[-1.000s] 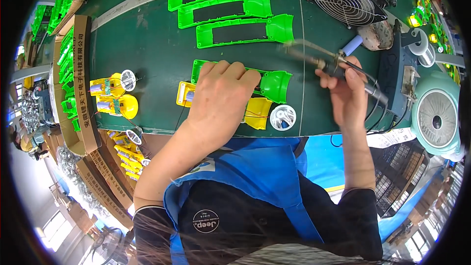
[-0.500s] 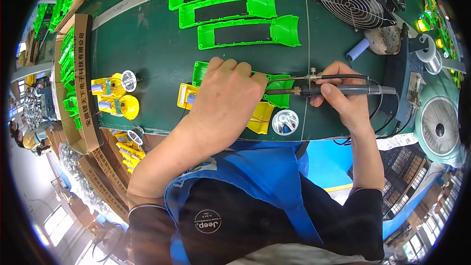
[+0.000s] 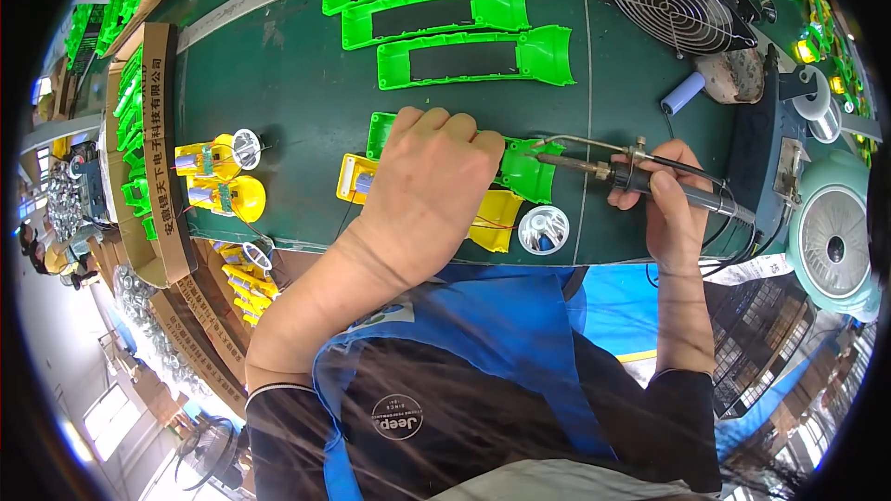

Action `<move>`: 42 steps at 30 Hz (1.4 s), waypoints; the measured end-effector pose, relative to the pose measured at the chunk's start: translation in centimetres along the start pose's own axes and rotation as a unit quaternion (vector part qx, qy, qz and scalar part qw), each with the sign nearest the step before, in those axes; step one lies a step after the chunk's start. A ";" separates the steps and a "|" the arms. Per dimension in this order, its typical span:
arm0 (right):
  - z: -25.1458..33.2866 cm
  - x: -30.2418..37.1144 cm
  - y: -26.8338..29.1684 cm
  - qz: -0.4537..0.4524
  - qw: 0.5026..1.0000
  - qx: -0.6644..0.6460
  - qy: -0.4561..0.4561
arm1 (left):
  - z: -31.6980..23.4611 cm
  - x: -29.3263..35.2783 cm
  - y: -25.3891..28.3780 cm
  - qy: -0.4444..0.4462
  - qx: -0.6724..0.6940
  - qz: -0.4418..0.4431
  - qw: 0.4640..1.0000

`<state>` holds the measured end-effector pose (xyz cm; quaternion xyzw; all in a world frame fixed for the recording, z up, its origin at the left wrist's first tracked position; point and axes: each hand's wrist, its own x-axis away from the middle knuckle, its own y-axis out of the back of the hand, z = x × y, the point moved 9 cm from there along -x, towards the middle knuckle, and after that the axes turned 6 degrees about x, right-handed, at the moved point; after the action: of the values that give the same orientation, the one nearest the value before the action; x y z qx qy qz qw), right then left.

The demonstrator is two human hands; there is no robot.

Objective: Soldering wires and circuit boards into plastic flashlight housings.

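Note:
My left hand (image 3: 432, 190) is closed, its back up and its fingers curled down over a yellow flashlight half-shell (image 3: 497, 221); what the fingertips grip is hidden underneath. Behind the hand lies a green half-shell (image 3: 529, 176), partly covered. A round silver reflector (image 3: 543, 230) rests beside the yellow shell. In my right hand (image 3: 677, 213) is a soldering iron (image 3: 716, 202) with a thin metal feed tube clamped along it. Its tip points left, over the green half-shell and apart from my left hand.
Several green half-shells (image 3: 473, 57) with dark strips lie farther back. Two yellow assemblies (image 3: 223, 195) sit at left beside a cardboard box (image 3: 158, 158). A black fan (image 3: 673, 0), a blue cylindrical cell (image 3: 684, 93), a wire spool (image 3: 817, 97) and a blue-grey soldering station (image 3: 754, 158) are at right.
The soldering iron's tip has drawn away to the right from my left hand, and its handle now tilts lower at the right. My left hand stays in place.

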<state>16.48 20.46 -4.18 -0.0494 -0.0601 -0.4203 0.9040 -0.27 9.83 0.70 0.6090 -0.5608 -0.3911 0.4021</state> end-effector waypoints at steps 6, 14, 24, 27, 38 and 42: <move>1.8 0.7 -2.8 -0.015 0.983 -0.014 0.181 | 0.1 0.0 0.0 0.001 -0.004 0.000 1.000; 3.4 2.5 -6.4 0.044 0.903 0.180 0.387 | 0.0 0.0 -0.1 -0.007 -0.023 -0.005 1.000; 1.9 2.5 -4.4 -0.029 0.942 0.119 0.313 | 3.2 5.0 7.1 0.045 -0.039 -0.161 0.985; 2.0 2.4 -4.9 -0.039 0.939 0.112 0.323 | 6.7 11.0 5.3 0.186 -0.103 -0.108 0.971; 1.8 1.5 -4.1 -0.090 0.961 0.107 0.238 | 7.0 12.7 4.3 0.089 0.416 -0.138 0.894; 1.5 3.4 -2.8 -0.108 0.961 0.053 0.249 | 7.4 13.1 5.2 0.073 0.290 -0.206 0.932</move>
<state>16.45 16.29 -2.09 0.1118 0.1397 -0.5103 0.8412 -8.20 -3.83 2.45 0.8283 -0.4811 -0.2396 0.1584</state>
